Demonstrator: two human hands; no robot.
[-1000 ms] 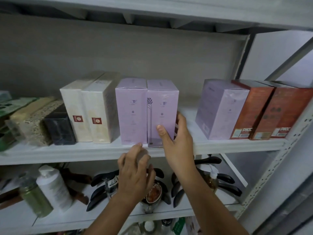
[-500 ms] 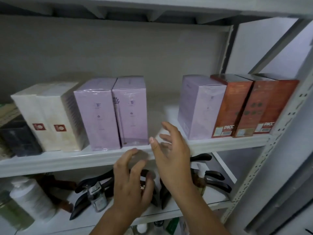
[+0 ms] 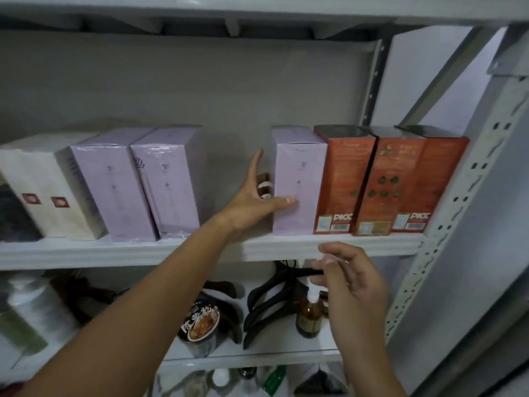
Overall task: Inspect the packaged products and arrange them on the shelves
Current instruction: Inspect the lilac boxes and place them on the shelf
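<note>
Since half a second ago the left hand [image 3: 252,199] has reached up to the lone lilac box [image 3: 300,179], which stands on the shelf [image 3: 114,250] against the red boxes [image 3: 343,179]. It grips the box's left front edge, thumb on the front. The right hand [image 3: 349,279] has dropped below the shelf edge, fingers loosely curled and empty.

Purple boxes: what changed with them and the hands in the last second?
The right hand let go of the purple pair and dropped below the shelf edge, open. The left hand reached right and took the lone purple box, thumb on its front, fingers at its left side. All boxes stayed in place.
</note>
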